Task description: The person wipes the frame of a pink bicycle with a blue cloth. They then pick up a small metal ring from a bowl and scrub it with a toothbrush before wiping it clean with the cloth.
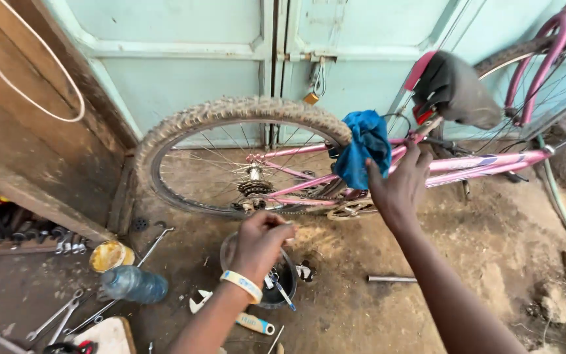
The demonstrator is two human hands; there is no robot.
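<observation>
A pink bicycle [486,164] stands before pale green doors, its knobby rear wheel [237,115] toward me. My right hand [397,187] reaches up to the frame and touches a blue rag [365,147] draped over it near the wheel. My left hand [260,239], with a pale wristband, hovers over a dark round bowl [286,278] on the ground, fingers pinched together; whether they hold something small I cannot tell. The chain and rear sprocket [253,190] sit just above that hand.
Spanners [60,318] lie on the dirt at lower left beside a plastic bottle [135,285] and a yellow-lidded tin [109,255]. A metal rod [391,279] lies to the right. A wooden bench [27,151] stands at left; a padlock [310,98] hangs on the doors.
</observation>
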